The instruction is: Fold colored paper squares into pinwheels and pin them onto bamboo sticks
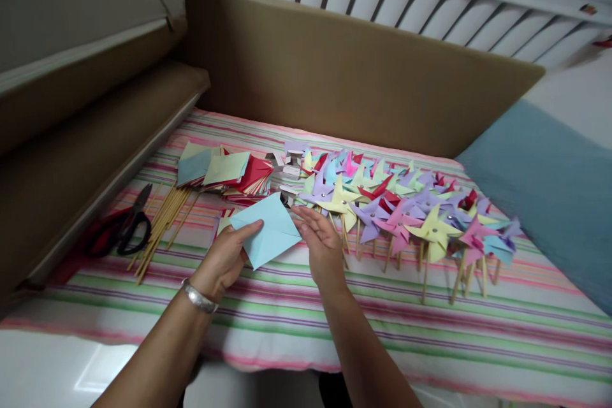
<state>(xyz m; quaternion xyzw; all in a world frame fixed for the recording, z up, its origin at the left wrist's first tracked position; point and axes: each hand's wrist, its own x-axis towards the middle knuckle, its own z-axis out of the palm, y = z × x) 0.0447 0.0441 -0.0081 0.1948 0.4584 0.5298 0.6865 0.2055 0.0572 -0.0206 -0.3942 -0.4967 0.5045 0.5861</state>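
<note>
A light blue paper square [268, 229] with crease lines is held above the striped cloth [430, 331]. My left hand [224, 258], with a silver bracelet at the wrist, grips its left corner between thumb and fingers. My right hand [322, 245] touches the square's right edge with its fingers spread. Just behind the square lies a stack of coloured paper squares [229, 172]. To the right of my hands, several finished paper pinwheels [406, 210] on wooden sticks lie in rows.
Red-and-black scissors [122, 229] and a bundle of wooden sticks [162, 223] lie at the left. Small white pieces [289, 169] sit behind the paper. A brown board [344, 70] stands at the back; a blue cushion [549, 191] is at the right.
</note>
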